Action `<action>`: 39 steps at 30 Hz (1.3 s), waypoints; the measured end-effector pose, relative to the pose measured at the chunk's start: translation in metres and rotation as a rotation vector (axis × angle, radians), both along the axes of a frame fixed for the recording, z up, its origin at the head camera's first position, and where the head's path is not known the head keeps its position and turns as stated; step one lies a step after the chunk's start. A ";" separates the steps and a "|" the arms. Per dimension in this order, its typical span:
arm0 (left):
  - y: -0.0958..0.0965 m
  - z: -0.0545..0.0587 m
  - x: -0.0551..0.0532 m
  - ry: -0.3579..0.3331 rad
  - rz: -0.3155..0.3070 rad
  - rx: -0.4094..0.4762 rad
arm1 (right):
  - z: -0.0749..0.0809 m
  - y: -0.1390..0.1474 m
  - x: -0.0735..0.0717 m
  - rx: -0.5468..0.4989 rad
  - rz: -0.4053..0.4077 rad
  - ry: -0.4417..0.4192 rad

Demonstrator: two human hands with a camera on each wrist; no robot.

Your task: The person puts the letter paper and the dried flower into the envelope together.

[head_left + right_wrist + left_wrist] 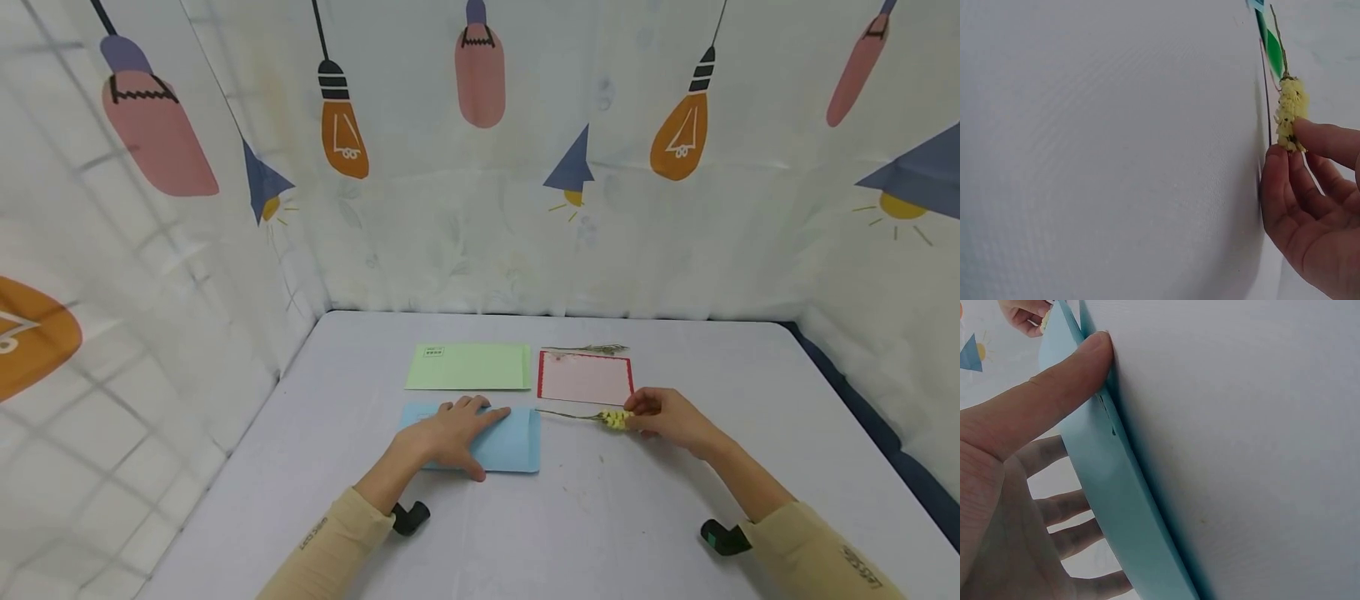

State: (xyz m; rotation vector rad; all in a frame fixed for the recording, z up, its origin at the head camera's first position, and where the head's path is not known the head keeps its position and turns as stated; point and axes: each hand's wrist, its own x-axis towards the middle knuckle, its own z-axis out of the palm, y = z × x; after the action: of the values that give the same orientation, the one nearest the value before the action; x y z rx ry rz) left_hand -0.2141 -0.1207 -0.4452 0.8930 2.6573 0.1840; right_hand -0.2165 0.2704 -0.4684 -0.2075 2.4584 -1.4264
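My left hand [453,435] spans a light blue envelope [506,446] on the table. Its thumb lies at the near long edge, and the other fingers reach the far edge; in the left wrist view their tips are hidden behind the envelope [1100,469]. My right hand [671,421] pinches the yellow flower head of a dried flower sprig [615,419] between thumb and fingertips. The sprig's thin stem points left toward the blue envelope. In the right wrist view the yellow blossom [1291,112] shows close up, held at its end.
A pale green envelope [468,367] lies behind the blue one. Right of it is a pale pink card [585,377] with a red border, and a thin dried sprig [592,348] lies along its far edge. Patterned white curtain [480,208] encloses the white table [360,358].
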 end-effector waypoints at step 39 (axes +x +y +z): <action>0.000 0.000 0.000 -0.018 0.008 0.022 | 0.004 -0.039 0.003 -0.047 0.162 0.036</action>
State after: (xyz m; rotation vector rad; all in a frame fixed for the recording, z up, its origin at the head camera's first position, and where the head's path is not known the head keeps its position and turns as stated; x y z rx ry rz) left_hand -0.2146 -0.1204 -0.4449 0.8836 2.6471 0.2223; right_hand -0.2132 0.2310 -0.4648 -0.4356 2.3766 -1.4235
